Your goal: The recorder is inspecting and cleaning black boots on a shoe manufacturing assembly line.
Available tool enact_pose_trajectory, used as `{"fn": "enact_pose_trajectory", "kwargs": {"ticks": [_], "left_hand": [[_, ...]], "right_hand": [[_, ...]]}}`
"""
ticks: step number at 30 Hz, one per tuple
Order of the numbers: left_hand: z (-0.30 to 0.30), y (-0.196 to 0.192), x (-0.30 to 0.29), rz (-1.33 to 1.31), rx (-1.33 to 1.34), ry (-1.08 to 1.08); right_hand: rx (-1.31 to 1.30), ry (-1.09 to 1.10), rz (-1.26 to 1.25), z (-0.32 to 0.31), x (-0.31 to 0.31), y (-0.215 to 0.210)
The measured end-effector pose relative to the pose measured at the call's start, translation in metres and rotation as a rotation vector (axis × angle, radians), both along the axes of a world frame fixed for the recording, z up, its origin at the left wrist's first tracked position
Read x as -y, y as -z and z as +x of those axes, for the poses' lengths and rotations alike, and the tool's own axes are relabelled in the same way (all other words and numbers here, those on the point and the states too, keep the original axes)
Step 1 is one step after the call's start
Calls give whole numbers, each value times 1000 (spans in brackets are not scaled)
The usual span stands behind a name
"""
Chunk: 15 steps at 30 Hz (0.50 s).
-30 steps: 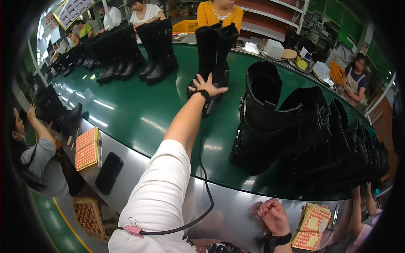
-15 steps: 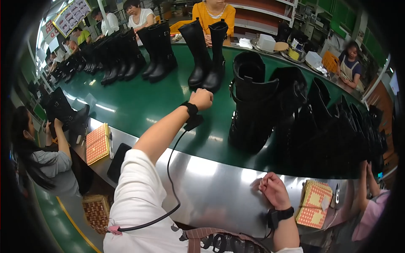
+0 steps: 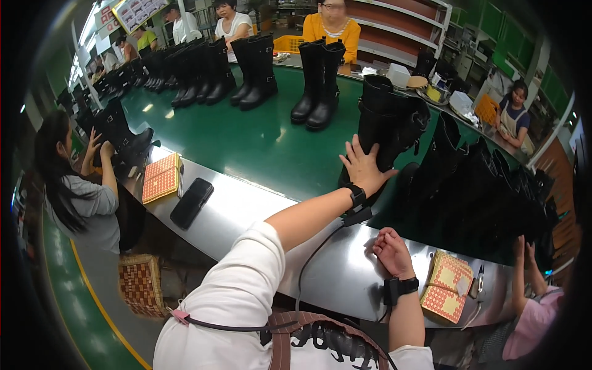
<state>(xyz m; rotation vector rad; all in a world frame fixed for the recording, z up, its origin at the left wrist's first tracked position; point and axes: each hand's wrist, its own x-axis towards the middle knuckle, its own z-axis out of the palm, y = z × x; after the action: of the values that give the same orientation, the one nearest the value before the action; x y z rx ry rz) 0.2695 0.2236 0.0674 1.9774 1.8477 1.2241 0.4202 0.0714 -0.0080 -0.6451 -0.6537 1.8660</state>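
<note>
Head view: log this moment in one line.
left hand: spread open by boot | right hand: loosely curled over steel ledge | patterned stack: right of right hand | phone: on ledge

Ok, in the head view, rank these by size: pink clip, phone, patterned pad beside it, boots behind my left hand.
Largest to smallest, as they look:
1. Boots, partly covered by your left hand
2. Patterned pad and phone: too alike to rank
3. Pink clip

Boots [image 3: 322, 112] on the table [image 3: 246, 148], phone [image 3: 192, 203] before them on the ledge [image 3: 243, 213], right of a card bundle [image 3: 161, 179]
</note>
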Motion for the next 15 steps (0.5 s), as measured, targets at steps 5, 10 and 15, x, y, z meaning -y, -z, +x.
{"fn": "enact_pose_trajectory", "kwargs": {"ticks": [5,10,15], "left_hand": [[-28,6,-30,66,249,49],[-135,-12,-42,235,165,-153],[-256,-31,-56,454,22,-315]], "right_hand": [[0,5,-10,2,1,1],[22,-2,-14,1,-1,1],[61,-9,-18,-2,-2,-1]]}}
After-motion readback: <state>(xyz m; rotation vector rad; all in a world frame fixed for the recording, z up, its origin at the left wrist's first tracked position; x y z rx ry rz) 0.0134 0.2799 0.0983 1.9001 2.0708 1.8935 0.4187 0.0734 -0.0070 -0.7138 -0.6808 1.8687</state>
